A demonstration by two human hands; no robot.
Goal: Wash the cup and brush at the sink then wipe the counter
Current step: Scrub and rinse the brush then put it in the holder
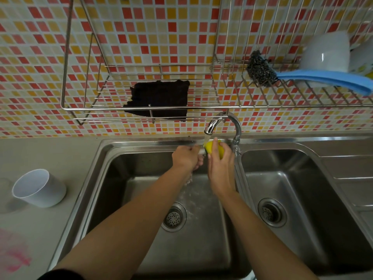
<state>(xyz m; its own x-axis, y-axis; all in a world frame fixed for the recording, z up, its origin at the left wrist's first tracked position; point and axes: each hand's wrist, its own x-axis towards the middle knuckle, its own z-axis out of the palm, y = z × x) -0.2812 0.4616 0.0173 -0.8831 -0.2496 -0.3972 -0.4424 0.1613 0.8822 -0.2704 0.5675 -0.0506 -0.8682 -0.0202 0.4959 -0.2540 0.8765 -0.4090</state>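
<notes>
Steel sink [96, 158] with two basins takes up the middle of the view, and both hands meet at the back edge of the left basin, right under the tap [222, 122], which is running. The right hand [221, 170] grips the yellow brush [210, 147], fingers wrapped over its body and thumb on the near side. The left hand [185, 157] is curled, knuckles up, and appears to close on the brush's white end, though water and the back of the hand hide the grip itself. Water splashes down toward the drain [174, 217]; the basin floor below the forearms is open. The right basin [292, 178] lies just past the divider, beside the right wrist. The cup [39, 188], white, stands on the grey counter [50, 154] well left of the sink rim, apart from both hands. A pink cloth [14, 253], blurred, lies near the counter's front left edge. Overhead, a wire rack [64, 77] hangs close above the tap and carries a dark cloth [159, 98], a steel scourer [260, 69], a blue cloth [327, 77] and a white bowl [327, 53].
</notes>
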